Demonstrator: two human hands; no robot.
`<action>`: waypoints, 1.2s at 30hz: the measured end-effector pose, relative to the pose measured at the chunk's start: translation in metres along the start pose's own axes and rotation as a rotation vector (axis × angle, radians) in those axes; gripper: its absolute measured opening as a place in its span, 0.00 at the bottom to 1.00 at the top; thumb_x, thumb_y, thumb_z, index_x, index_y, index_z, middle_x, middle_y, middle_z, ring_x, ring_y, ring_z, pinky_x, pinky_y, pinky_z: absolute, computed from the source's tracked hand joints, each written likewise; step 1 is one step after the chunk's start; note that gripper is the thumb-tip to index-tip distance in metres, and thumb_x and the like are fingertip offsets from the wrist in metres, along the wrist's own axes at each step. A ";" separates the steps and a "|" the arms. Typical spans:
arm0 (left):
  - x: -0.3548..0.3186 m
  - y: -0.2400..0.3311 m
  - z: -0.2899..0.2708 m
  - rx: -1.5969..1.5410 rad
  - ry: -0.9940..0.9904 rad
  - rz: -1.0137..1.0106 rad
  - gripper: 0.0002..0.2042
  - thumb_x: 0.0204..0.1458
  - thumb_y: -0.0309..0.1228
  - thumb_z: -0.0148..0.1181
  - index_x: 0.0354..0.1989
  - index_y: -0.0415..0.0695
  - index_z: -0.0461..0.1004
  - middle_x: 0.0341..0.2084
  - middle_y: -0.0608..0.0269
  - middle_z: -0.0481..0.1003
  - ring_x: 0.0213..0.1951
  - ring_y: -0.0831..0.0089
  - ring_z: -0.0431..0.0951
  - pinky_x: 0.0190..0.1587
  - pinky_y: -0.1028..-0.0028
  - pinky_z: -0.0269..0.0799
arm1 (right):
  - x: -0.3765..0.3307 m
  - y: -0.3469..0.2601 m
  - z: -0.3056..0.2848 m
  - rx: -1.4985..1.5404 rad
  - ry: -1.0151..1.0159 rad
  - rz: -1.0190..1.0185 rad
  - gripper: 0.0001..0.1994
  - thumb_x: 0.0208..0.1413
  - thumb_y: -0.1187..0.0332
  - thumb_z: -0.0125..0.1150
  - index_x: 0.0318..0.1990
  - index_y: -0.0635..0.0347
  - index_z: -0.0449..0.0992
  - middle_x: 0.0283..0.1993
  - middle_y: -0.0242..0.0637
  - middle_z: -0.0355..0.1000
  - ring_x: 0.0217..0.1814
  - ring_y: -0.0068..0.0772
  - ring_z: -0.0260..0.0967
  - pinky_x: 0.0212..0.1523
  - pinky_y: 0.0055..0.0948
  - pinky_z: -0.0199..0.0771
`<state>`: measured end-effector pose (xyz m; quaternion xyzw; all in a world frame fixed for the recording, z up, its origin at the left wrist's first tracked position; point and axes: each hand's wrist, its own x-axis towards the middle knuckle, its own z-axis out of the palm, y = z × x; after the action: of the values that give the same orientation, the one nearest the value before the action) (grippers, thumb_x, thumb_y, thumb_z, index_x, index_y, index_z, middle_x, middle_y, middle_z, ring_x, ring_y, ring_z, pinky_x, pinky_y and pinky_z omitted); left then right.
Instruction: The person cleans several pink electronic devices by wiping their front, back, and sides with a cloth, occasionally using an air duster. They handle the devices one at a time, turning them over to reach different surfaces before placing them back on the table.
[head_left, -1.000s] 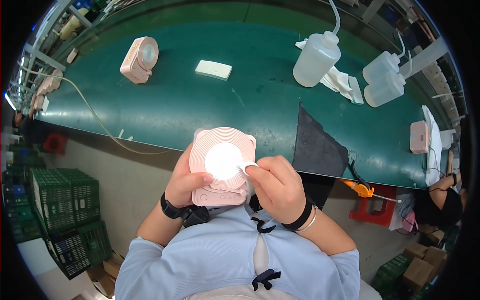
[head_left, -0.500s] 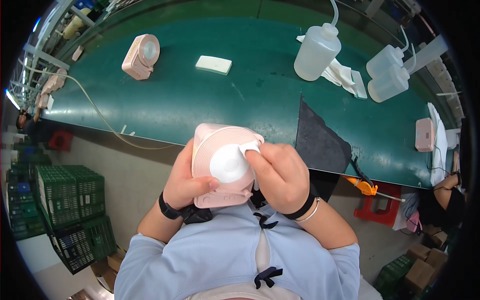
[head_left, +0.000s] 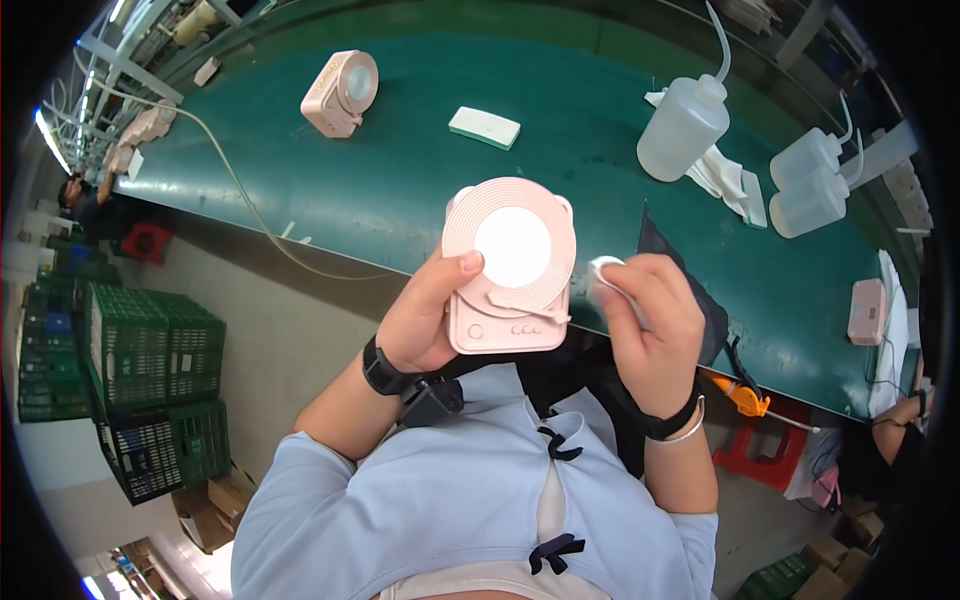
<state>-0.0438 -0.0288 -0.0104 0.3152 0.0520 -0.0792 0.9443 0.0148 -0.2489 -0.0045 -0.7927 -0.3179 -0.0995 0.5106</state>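
A pale pink plastic device shaped like a small record player (head_left: 512, 262) is held up in front of the chest, near the front edge of the long green table (head_left: 400, 190), its round white centre facing the wearer. The left hand (head_left: 422, 312) clasps its left side, thumb over the ringed disc, other fingers hidden behind, a grip that seems to steady it while leaving most of the face uncovered. Just beside it, not touching, the right hand (head_left: 660, 325) pinches a small white soft wad (head_left: 604, 267), an edge jutting past the fingertips, probably so it stays exposed. Farther off are a similar pink device (head_left: 340, 96) and a flat white-and-green block (head_left: 485, 128); rightward, a translucent squeeze bottle (head_left: 684, 130) stands upright beside a crumpled white cloth (head_left: 712, 172), perhaps grouped for easy reach
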 end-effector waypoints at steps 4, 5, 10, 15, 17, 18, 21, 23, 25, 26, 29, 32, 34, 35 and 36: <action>0.011 -0.007 0.005 -0.035 -0.008 0.009 0.32 0.61 0.34 0.58 0.71 0.42 0.52 0.62 0.53 0.67 0.63 0.60 0.71 0.65 0.59 0.70 | -0.014 -0.002 -0.006 0.101 0.063 0.008 0.07 0.57 0.78 0.64 0.43 0.68 0.77 0.41 0.41 0.74 0.40 0.34 0.72 0.40 0.26 0.72; 0.013 -0.008 0.006 -0.019 -0.003 0.008 0.32 0.62 0.35 0.58 0.71 0.43 0.52 0.62 0.53 0.67 0.62 0.61 0.72 0.64 0.59 0.71 | -0.015 0.000 -0.004 0.098 0.062 0.003 0.07 0.57 0.78 0.64 0.43 0.68 0.77 0.41 0.41 0.74 0.40 0.34 0.72 0.40 0.26 0.72; 0.027 -0.023 0.020 0.088 0.015 0.029 0.28 0.66 0.39 0.53 0.71 0.44 0.52 0.62 0.55 0.67 0.61 0.63 0.72 0.62 0.60 0.72 | -0.025 0.023 0.027 0.310 0.229 0.157 0.07 0.63 0.75 0.59 0.46 0.66 0.75 0.46 0.37 0.74 0.45 0.28 0.71 0.48 0.25 0.71; 0.032 -0.035 0.023 -0.043 0.075 0.049 0.26 0.69 0.43 0.48 0.70 0.45 0.53 0.61 0.57 0.67 0.61 0.64 0.72 0.62 0.60 0.72 | -0.031 0.041 0.059 0.764 0.332 0.370 0.09 0.69 0.70 0.54 0.51 0.63 0.71 0.49 0.35 0.74 0.48 0.25 0.72 0.51 0.24 0.72; 0.033 -0.030 0.026 -0.074 0.035 0.043 0.25 0.70 0.43 0.46 0.70 0.46 0.53 0.61 0.58 0.67 0.61 0.65 0.72 0.62 0.60 0.71 | -0.030 0.041 0.059 0.927 0.345 0.454 0.09 0.70 0.69 0.54 0.52 0.62 0.70 0.49 0.34 0.75 0.49 0.24 0.73 0.52 0.24 0.73; 0.032 -0.027 0.027 -0.099 -0.001 0.034 0.25 0.70 0.43 0.45 0.70 0.46 0.53 0.61 0.59 0.67 0.61 0.66 0.71 0.63 0.61 0.71 | -0.029 0.040 0.058 0.985 0.343 0.451 0.09 0.70 0.69 0.54 0.53 0.62 0.70 0.50 0.35 0.74 0.49 0.24 0.72 0.52 0.24 0.73; 0.035 -0.027 0.029 -0.103 -0.004 0.030 0.25 0.70 0.44 0.45 0.70 0.47 0.52 0.60 0.59 0.67 0.61 0.67 0.71 0.63 0.62 0.70 | -0.023 0.039 0.054 1.102 0.334 0.441 0.10 0.69 0.69 0.55 0.53 0.63 0.70 0.51 0.35 0.74 0.51 0.23 0.72 0.53 0.24 0.73; 0.036 -0.029 0.029 -0.057 0.069 0.033 0.27 0.68 0.44 0.49 0.71 0.47 0.52 0.59 0.59 0.69 0.60 0.68 0.72 0.63 0.63 0.70 | -0.019 0.039 0.051 1.182 0.321 0.509 0.10 0.70 0.68 0.54 0.53 0.63 0.70 0.50 0.35 0.75 0.50 0.23 0.72 0.53 0.25 0.73; 0.036 -0.031 0.026 0.000 0.070 0.028 0.29 0.67 0.44 0.52 0.70 0.46 0.52 0.58 0.59 0.69 0.59 0.68 0.72 0.63 0.64 0.69 | -0.016 0.038 0.048 1.221 0.312 0.541 0.10 0.70 0.68 0.54 0.53 0.62 0.70 0.49 0.35 0.75 0.50 0.22 0.72 0.53 0.25 0.74; 0.036 -0.032 0.023 0.058 0.073 0.019 0.31 0.65 0.44 0.55 0.70 0.44 0.53 0.57 0.59 0.70 0.58 0.68 0.73 0.63 0.64 0.69 | -0.014 0.037 0.046 1.244 0.297 0.584 0.10 0.70 0.68 0.54 0.53 0.63 0.70 0.48 0.34 0.75 0.49 0.22 0.73 0.52 0.25 0.74; 0.040 -0.032 0.006 0.134 0.046 0.002 0.33 0.62 0.44 0.60 0.69 0.42 0.53 0.57 0.58 0.70 0.57 0.68 0.73 0.63 0.64 0.67 | -0.014 0.036 0.042 1.285 0.259 0.676 0.10 0.70 0.67 0.54 0.53 0.63 0.70 0.47 0.34 0.76 0.47 0.22 0.73 0.51 0.24 0.73; 0.047 -0.029 0.000 0.169 -0.015 -0.018 0.36 0.58 0.45 0.65 0.68 0.40 0.54 0.57 0.57 0.69 0.58 0.68 0.72 0.63 0.64 0.66 | -0.018 0.036 0.041 0.833 0.311 0.504 0.11 0.70 0.67 0.54 0.55 0.62 0.69 0.50 0.37 0.76 0.54 0.28 0.74 0.56 0.28 0.73; 0.051 -0.030 0.005 0.168 0.064 0.058 0.31 0.60 0.46 0.62 0.63 0.40 0.60 0.58 0.54 0.70 0.58 0.68 0.73 0.61 0.63 0.70 | -0.020 0.031 0.041 0.818 0.335 0.458 0.12 0.69 0.68 0.54 0.55 0.63 0.68 0.51 0.37 0.75 0.55 0.29 0.73 0.57 0.29 0.72; 0.052 -0.031 0.007 0.167 0.104 0.095 0.28 0.61 0.47 0.60 0.61 0.40 0.63 0.58 0.53 0.70 0.58 0.68 0.74 0.60 0.63 0.72 | -0.020 0.026 0.042 0.806 0.363 0.411 0.13 0.69 0.68 0.55 0.56 0.64 0.68 0.51 0.38 0.75 0.56 0.29 0.72 0.59 0.30 0.71; 0.054 -0.033 0.008 0.163 0.102 0.097 0.28 0.61 0.47 0.60 0.61 0.40 0.63 0.58 0.53 0.70 0.58 0.68 0.74 0.60 0.63 0.72 | -0.019 0.022 0.042 0.795 0.394 0.364 0.15 0.68 0.68 0.56 0.57 0.64 0.68 0.52 0.38 0.75 0.57 0.30 0.72 0.60 0.31 0.70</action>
<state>0.0034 -0.0665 -0.0313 0.3967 0.0781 -0.0212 0.9144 0.0064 -0.2258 -0.0498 -0.5447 -0.0846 -0.0277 0.8339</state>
